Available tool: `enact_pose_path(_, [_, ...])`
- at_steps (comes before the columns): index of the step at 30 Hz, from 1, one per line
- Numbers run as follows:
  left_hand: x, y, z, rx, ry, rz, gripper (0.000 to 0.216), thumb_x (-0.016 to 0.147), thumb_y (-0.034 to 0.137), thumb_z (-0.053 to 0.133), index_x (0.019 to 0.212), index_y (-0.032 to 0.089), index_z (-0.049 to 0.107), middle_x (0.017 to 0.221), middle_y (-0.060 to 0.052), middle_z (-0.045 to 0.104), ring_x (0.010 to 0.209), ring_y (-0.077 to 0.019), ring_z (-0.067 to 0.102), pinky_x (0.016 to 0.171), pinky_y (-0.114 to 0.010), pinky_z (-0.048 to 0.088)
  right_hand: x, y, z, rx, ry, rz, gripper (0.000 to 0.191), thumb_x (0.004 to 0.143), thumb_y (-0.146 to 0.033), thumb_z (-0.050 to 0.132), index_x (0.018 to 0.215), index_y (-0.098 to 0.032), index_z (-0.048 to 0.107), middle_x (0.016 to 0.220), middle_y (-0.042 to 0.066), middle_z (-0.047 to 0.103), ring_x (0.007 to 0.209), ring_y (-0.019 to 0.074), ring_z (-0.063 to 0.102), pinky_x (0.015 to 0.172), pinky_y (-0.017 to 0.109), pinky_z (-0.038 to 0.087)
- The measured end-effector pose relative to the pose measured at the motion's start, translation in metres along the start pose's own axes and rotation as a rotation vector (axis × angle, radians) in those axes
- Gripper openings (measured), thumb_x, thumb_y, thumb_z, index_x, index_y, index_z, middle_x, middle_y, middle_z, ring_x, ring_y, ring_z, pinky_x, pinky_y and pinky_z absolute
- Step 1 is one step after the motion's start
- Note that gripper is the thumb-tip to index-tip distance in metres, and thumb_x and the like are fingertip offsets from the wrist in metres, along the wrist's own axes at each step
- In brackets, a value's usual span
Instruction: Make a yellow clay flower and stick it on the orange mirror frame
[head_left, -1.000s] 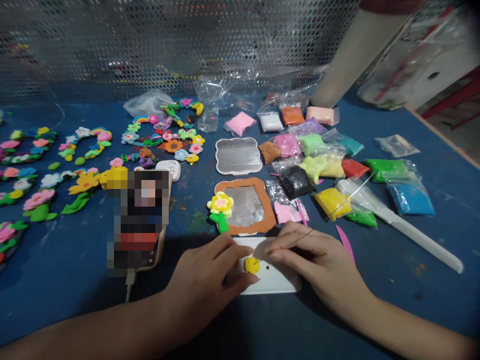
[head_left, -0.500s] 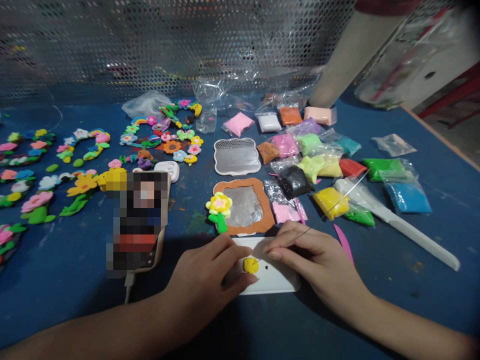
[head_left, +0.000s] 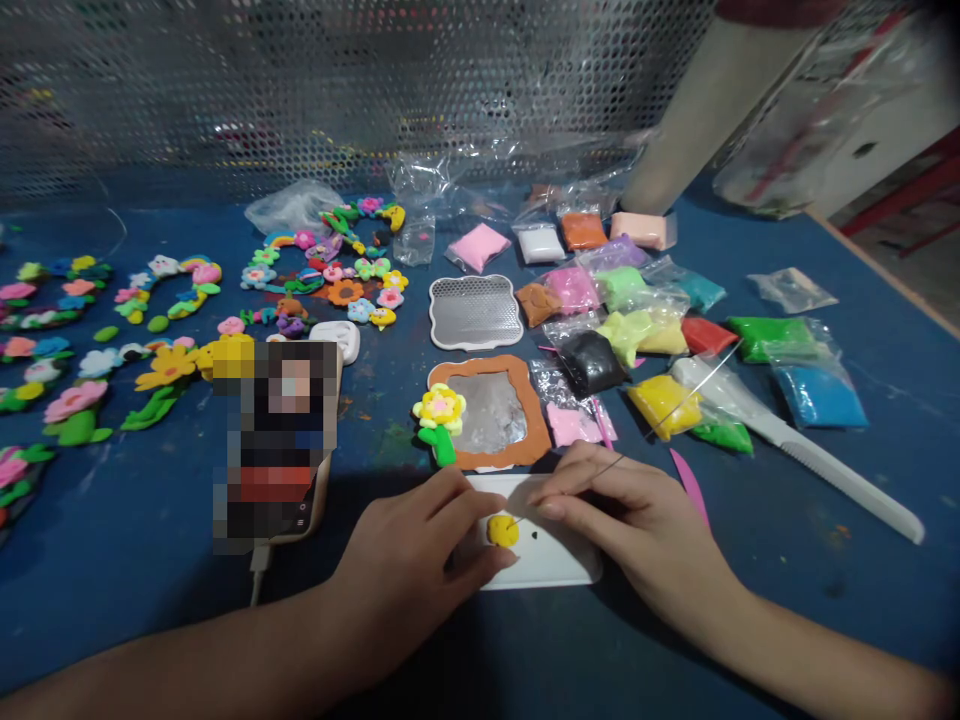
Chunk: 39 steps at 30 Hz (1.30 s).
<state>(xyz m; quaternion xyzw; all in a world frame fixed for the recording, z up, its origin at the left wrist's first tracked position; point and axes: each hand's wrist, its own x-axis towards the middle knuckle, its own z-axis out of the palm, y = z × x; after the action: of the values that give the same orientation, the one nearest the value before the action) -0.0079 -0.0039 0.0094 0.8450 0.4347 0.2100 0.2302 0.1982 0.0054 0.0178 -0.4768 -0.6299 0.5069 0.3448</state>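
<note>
A small yellow clay flower (head_left: 502,530) lies on a white board (head_left: 559,565) near the table's front edge. My left hand (head_left: 420,565) rests on the board with fingertips pinched against the flower. My right hand (head_left: 637,520) pinches a thin wire needle (head_left: 645,430) whose tip touches the flower. Just beyond the board lies a mirror with an orange clay frame (head_left: 491,410) and a yellow flower with green stem (head_left: 440,420) on its left corner.
Bagged clay (head_left: 660,400) in several colours lies at the right, with a white plastic knife (head_left: 817,465) and pink tool (head_left: 690,485). A phone (head_left: 274,445) stands left of my hands. Finished clay flower pieces (head_left: 165,375) cover the left. A second mirror (head_left: 476,312) sits behind.
</note>
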Motion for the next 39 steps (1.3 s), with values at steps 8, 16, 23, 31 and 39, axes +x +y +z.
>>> enact_pose_path(8, [0.0013, 0.0023, 0.0004, -0.003, 0.001, 0.004, 0.021, 0.083, 0.033, 0.06, 0.097, 0.018, 0.06, 0.077, 0.001, 0.059, 0.051, -0.0088, 0.054, 0.045, -0.02, 0.043, 0.0014, -0.0006, 0.0004, -0.001, -0.008, 0.006, 0.01, 0.082, -0.025, 0.063, 0.077, -0.024, 0.071, 0.075, -0.001, 0.069, 0.072, 0.0119, 0.059, 0.067, 0.024, 0.044])
enact_pose_path(16, [0.0017, 0.0021, -0.0007, 0.006, -0.01, -0.008, 0.021, 0.083, 0.033, 0.06, 0.097, 0.018, 0.06, 0.078, 0.001, 0.059, 0.051, -0.0091, 0.054, 0.045, -0.02, 0.043, 0.0018, -0.0023, -0.0003, 0.003, -0.015, 0.023, 0.011, 0.082, -0.026, 0.062, 0.076, -0.023, 0.071, 0.075, 0.002, 0.069, 0.072, 0.0151, 0.06, 0.068, 0.028, 0.046])
enact_pose_path(23, [0.0018, 0.0016, -0.0008, 0.004, -0.015, -0.005, 0.021, 0.081, 0.032, 0.062, 0.098, 0.019, 0.06, 0.079, 0.001, 0.059, 0.053, -0.0096, 0.055, 0.047, -0.02, 0.044, 0.0025, -0.002, -0.0001, -0.012, -0.011, 0.015, 0.011, 0.082, -0.025, 0.062, 0.076, -0.023, 0.071, 0.075, 0.001, 0.069, 0.072, 0.0139, 0.06, 0.068, 0.026, 0.046])
enact_pose_path(31, [0.0005, 0.0016, -0.0013, 0.005, -0.021, -0.01, 0.019, 0.082, 0.031, 0.061, 0.097, 0.019, 0.06, 0.079, 0.001, 0.059, 0.055, -0.01, 0.056, 0.047, -0.02, 0.043, 0.002, -0.0021, -0.0004, -0.02, -0.006, 0.003, 0.011, 0.082, -0.026, 0.063, 0.077, -0.023, 0.072, 0.075, 0.002, 0.069, 0.072, 0.0147, 0.06, 0.067, 0.027, 0.046])
enact_pose_path(39, [0.0009, 0.0015, 0.0, 0.013, -0.021, -0.003, 0.02, 0.083, 0.032, 0.06, 0.098, 0.019, 0.06, 0.079, 0.001, 0.059, 0.053, -0.0093, 0.055, 0.047, -0.02, 0.043, 0.002, -0.0019, 0.0002, -0.019, -0.002, 0.004, 0.011, 0.082, -0.026, 0.063, 0.076, -0.023, 0.071, 0.074, 0.001, 0.069, 0.071, 0.0143, 0.059, 0.067, 0.028, 0.046])
